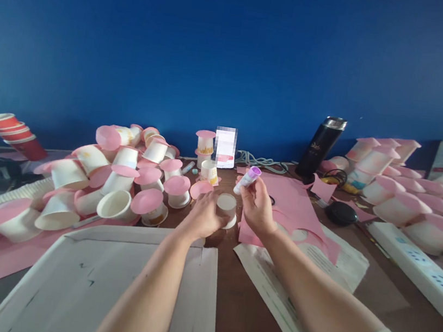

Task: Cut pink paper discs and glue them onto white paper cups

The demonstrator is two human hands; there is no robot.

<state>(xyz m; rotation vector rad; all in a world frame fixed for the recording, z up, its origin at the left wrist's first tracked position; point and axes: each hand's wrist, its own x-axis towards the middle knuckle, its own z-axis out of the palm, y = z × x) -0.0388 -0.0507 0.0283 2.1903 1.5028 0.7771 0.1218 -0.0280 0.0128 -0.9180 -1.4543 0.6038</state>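
A white paper cup (226, 204) stands upside down, its round base facing up, near the middle of the table. My left hand (205, 213) is closed around its left side, the thumb across the front. Slightly above and to the right, my right hand (258, 204) grips a glue stick (249, 179) with a white body and a purple end, tilted to the upper right. Just behind my left hand lies a pink paper disc (202, 188); whether it is fixed to a cup is hidden.
On the left are many cups with pink discs (147, 200) and stacked red cups (14, 131). A white box (66, 276) lies in front. To the right are pink paper (295, 198), a black flask (321, 147), a power strip (417, 265) and more pink-topped cups (413, 209).
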